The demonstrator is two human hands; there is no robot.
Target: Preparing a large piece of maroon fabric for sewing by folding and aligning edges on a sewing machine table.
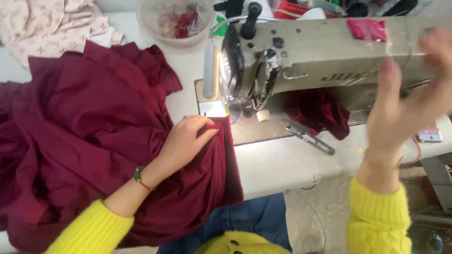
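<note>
The work surface is a white sewing table, its near edge running from centre to right above a bare concrete floor. One industrial sewing machine occupies the far right half. One large piece of dark red fabric covers the left half, heaped in folds, its right edge lying just beside the needle area and hanging over the near table edge. A second, smaller bunch of dark red cloth sits under the machine arm. One pair of metal snips lies on the open strip of table in front of the machine. One clear bowl stands far centre.

Left hand: fingers bent, pressing flat on the fabric. Right hand: raised before the machine, open, fingers spread, blurred, holding nothing.
</note>
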